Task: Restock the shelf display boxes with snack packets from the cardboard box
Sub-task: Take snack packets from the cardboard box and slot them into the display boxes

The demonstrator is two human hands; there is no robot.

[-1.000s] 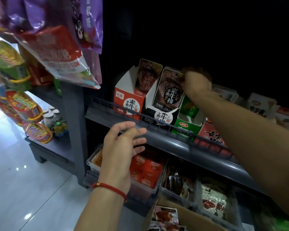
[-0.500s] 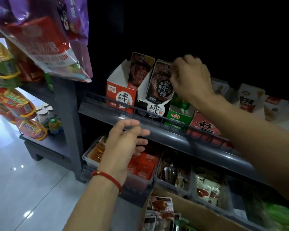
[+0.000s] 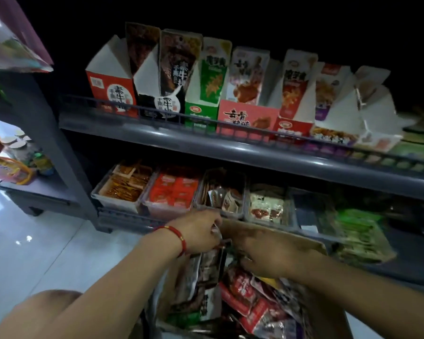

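Observation:
Low in the view, the open cardboard box holds several loose snack packets, red ones on the right and dark ones on the left. My left hand, a red bracelet on its wrist, is down in the box and grips the top of the dark packets. My right hand reaches in beside it, fingers curled down among the packets, tips blurred. On the upper shelf stand the display boxes: red, black, green and pink, each with packets upright in it.
The grey upper shelf rail runs across above my hands. Clear plastic bins of snacks line the lower shelf just behind the box. Hanging bags crowd the top left. White tiled floor lies to the left.
My right hand left the black display box on the upper shelf and dropped into the cardboard box. My left hand lowered from the shelf rail into the box too. My view tilted down.

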